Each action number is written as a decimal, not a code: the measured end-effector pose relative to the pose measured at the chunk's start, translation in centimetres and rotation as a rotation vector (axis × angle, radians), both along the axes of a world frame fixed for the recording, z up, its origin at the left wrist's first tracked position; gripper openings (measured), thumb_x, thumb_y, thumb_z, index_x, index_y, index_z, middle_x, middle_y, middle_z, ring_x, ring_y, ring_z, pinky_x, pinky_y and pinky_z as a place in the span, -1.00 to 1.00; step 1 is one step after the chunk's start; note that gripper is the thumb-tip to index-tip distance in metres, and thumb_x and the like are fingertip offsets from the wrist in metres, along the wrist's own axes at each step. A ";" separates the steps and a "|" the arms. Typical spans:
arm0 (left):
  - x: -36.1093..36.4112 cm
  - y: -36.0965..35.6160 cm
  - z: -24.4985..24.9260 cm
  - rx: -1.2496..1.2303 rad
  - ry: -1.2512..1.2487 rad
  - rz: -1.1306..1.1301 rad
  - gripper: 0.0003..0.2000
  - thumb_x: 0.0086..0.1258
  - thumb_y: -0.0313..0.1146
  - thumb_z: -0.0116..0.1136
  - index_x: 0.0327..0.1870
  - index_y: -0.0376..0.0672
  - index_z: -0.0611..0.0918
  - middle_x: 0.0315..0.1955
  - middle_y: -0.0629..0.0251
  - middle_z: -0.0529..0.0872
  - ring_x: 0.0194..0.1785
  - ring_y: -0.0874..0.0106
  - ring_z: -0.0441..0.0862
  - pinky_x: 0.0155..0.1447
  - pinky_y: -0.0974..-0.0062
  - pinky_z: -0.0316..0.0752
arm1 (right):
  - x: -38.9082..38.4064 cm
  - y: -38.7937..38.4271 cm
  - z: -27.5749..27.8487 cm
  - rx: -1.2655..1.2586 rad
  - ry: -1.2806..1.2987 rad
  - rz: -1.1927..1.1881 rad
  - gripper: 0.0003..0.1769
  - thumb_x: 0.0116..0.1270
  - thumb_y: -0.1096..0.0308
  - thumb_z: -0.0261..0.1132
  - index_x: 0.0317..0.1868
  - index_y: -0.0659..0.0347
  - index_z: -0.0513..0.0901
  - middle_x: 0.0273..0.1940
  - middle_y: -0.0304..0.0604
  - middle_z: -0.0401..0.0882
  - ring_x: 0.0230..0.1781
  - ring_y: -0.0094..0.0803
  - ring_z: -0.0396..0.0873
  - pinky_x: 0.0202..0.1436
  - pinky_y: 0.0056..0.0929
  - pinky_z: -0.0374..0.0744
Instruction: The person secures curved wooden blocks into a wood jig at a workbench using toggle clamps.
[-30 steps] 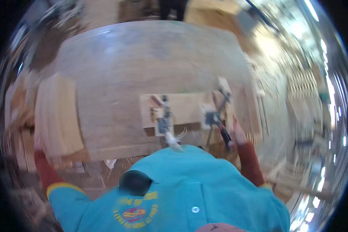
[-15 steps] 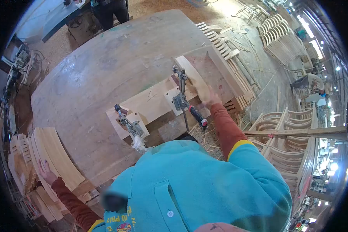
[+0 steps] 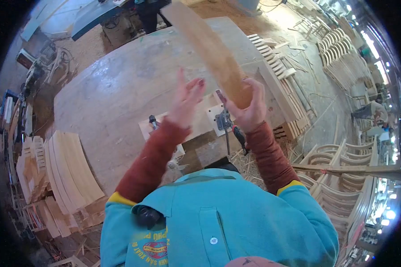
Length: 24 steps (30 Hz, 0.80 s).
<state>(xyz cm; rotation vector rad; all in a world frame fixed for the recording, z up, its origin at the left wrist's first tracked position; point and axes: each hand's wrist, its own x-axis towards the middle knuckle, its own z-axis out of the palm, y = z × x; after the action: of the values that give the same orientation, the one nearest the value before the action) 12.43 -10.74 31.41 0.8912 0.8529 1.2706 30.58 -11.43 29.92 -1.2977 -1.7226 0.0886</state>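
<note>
My right hand (image 3: 253, 107) grips the lower end of a curved wooden board (image 3: 209, 49), which is lifted and tilted away over the table. Left of the board, my left hand (image 3: 187, 102) is raised with its fingers apart and holds nothing. Beneath my hands lies a wooden jig (image 3: 201, 132), partly hidden by my left arm. Its right toggle clamp (image 3: 223, 119) has a dark handle and stands just below the held board. Of the left toggle clamp (image 3: 153, 123), only the top shows past my sleeve.
A large worktable (image 3: 116, 89) spreads ahead. Curved boards (image 3: 73, 173) are stacked at its left edge. Slatted wooden parts (image 3: 276, 62) line the right edge. Curved chair parts (image 3: 338, 178) stand at right. A person (image 3: 151, 15) stands beyond the table.
The curved board has come up off the right side of the jig in my right hand. My left hand has moved from the stacked boards to the middle, above the jig.
</note>
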 end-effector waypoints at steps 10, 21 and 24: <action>-9.0 9.3 -2.4 0.090 0.090 0.391 -0.62 0.38 -0.42 0.01 0.22 -0.20 0.44 -0.04 0.31 0.60 -0.04 0.54 0.54 0.04 0.56 0.45 | 3.7 -7.4 -0.5 -0.450 -0.063 0.232 -0.31 0.11 0.24 0.36 0.26 0.14 0.31 0.11 0.10 0.35 0.12 -0.07 0.38 0.13 -0.22 0.42; -17.0 14.4 -18.4 -0.110 0.754 -0.297 -0.63 0.28 -0.38 0.09 0.13 -0.22 0.55 -0.12 0.41 0.63 -0.07 0.53 0.52 0.11 0.59 0.36 | 3.5 -9.5 -6.5 -0.567 0.122 -0.001 -0.72 0.31 0.25 0.17 0.02 0.03 0.46 -0.53 -0.05 0.54 -0.54 -0.21 0.59 -0.47 -0.36 0.52; -13.7 13.2 -18.1 -0.336 0.631 -0.458 -0.62 0.28 -0.41 0.10 0.14 -0.24 0.53 -0.12 0.43 0.60 -0.09 0.58 0.49 0.08 0.63 0.36 | 3.7 -9.5 -5.5 -0.642 0.075 0.022 -0.76 0.31 0.26 0.16 -0.03 0.05 0.48 -0.53 -0.05 0.55 -0.53 -0.18 0.59 -0.48 -0.33 0.52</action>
<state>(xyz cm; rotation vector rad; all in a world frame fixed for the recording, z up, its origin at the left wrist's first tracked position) -1.24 2.50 13.35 1.1473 1.2210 0.4214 34.32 -20.88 24.46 -1.7006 -1.7044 0.7435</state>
